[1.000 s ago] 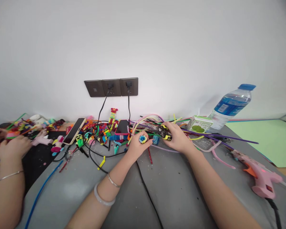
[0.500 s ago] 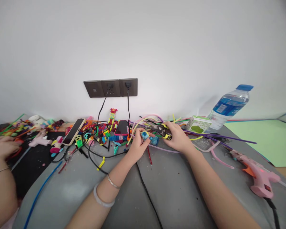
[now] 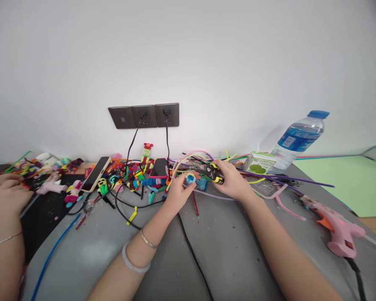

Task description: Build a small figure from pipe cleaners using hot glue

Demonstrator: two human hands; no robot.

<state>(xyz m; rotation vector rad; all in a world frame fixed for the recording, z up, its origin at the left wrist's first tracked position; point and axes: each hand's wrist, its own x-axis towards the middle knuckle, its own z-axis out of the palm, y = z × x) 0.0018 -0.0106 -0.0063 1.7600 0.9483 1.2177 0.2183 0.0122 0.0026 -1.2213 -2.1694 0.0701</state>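
Observation:
My left hand (image 3: 178, 192) is closed, pinching a small fuzzy blue piece with a yellow rim (image 3: 190, 179), apparently made of pipe cleaner. Its round end faces me. Just right of those fingertips, a second fuzzy blue piece (image 3: 201, 184) rests among the pipe cleaners. My right hand (image 3: 233, 179) is wrapped round the black-and-yellow handles of a pair of pliers (image 3: 213, 172). The pliers' jaws point left over a heap of loose pipe cleaners (image 3: 196, 155), and I cannot make out whether they grip anything.
A pink glue gun (image 3: 341, 230) lies at the right, near a water bottle (image 3: 301, 138) and a green-and-white box (image 3: 259, 163). Phones (image 3: 96, 174), small pipe-cleaner figures (image 3: 103, 187) and black cables (image 3: 192, 246) spread across the left and middle. Another person's hands (image 3: 9, 198) work at far left.
My left fingers have turned the blue piece so its yellow-rimmed round end shows. My right hand keeps its hold on the pliers. The other person's hands have shifted at far left.

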